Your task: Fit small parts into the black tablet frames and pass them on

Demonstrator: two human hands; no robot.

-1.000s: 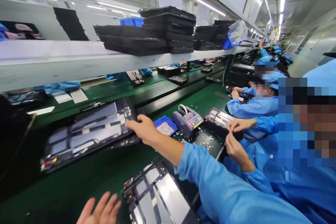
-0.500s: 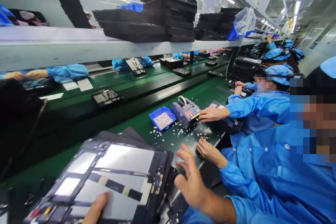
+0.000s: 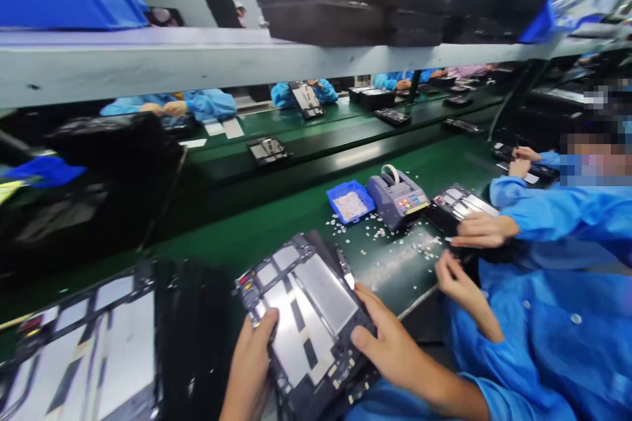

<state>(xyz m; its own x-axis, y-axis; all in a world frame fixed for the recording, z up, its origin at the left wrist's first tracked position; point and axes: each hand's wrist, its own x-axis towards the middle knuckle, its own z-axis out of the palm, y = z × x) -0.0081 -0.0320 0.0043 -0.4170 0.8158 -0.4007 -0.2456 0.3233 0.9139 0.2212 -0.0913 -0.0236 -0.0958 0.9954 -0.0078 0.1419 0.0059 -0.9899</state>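
Observation:
Both my hands grip an opened tablet (image 3: 320, 289), its silvery batteries, dark tape strips and circuit board facing up. My left hand (image 3: 251, 358) wraps its left edge, thumb on top. At the right edge, my right hand (image 3: 395, 345) holds it with the thumb over the corner; the fingers underneath are partly hidden. Dark edges show behind this tablet, but I cannot tell whether a second one is held under it. Another opened tablet (image 3: 123, 342) lies at lower left, beside dark stacked pieces.
Ahead on the green bench (image 3: 291, 210) stand a blue tray (image 3: 350, 202) of small whitish pieces and a grey tape dispenser (image 3: 397, 197), with scraps scattered about. On the right, a co-worker's hands (image 3: 469, 276) are near another tablet (image 3: 457, 200). A shelf (image 3: 222, 69) with black trays crosses above.
The tablet has moved away from the lower left and now sits between both hands. My right hand, apart from it with fingers spread before, has closed on its edge. The view has swung left.

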